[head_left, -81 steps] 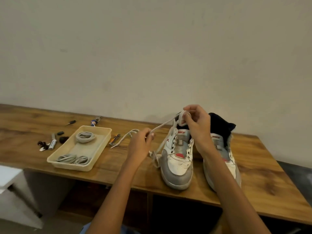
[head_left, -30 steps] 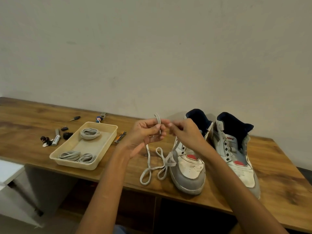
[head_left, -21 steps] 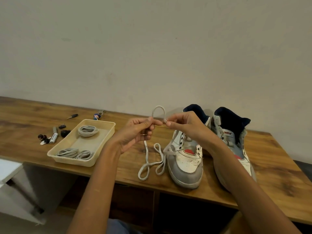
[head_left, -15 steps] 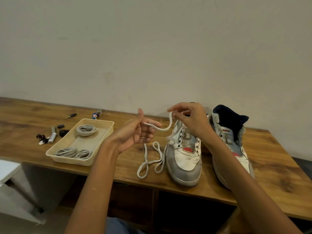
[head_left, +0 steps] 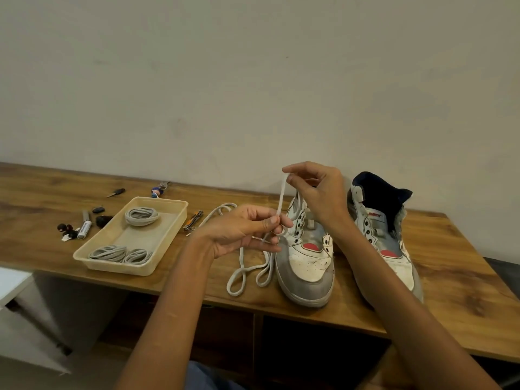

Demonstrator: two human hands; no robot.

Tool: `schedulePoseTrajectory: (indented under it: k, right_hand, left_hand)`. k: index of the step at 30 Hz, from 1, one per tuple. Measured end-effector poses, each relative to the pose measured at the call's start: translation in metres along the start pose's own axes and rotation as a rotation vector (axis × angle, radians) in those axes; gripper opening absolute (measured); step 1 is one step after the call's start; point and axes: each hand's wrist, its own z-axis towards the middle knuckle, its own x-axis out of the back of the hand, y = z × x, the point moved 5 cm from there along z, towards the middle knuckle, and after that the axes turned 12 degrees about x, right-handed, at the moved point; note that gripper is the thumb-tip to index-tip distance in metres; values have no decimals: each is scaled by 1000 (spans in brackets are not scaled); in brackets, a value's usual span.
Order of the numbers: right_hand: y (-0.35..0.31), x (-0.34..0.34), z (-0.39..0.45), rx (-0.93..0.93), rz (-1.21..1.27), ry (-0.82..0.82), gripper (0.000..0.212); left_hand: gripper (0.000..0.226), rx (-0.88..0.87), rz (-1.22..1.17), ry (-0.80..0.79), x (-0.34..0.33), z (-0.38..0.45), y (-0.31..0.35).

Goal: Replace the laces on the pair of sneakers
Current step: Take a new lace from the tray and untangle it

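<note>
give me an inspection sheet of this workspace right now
surface: wooden table against a plain wall, bare in parts
job's things: two sneakers side by side, both unlaced; white lace loose, looping on the table beside the left sneaker; three lace coils in the tray
clutter: marker, clippers, small dark bits left of the tray, small tools by the wall
hands: left hand and right hand each pinch the lace, a short stretch held between them
cables: nothing seen
surroundings: white unit at lower left, open space under the table
</note>
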Motion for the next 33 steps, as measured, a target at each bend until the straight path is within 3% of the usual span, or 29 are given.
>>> schedulePoseTrajectory:
  k: [4,9,12,15,18,25,33]
  right_hand:
    - [21,-7,-7,-103,-134,-90,13]
    - [13,-52,-29,-173,-108,-596,10]
    - [-3,-57,-27,-156,-36,-688,18]
    - [-16,-49,-21,-219,92,-626,17]
    - [-22,-38,-15,-288,220,-502,19]
    - [-14,-15,-6,-316,178,-247,26]
    - [-7,-3,3,-242,30,-95,30]
  left_hand:
    - [16,-150,-198,153,12,-3,9]
    - [21,-428,-560,265,34,-7,18]
    - [25,-521,-529,413,47,-8,14]
    - [29,-568,-310,579,51,-10,15]
    - [37,-547,-37,648,40,-5,17]
    - [39,-552,116,532,17,5,20]
    - [34,-389,251,431,6,20,6]
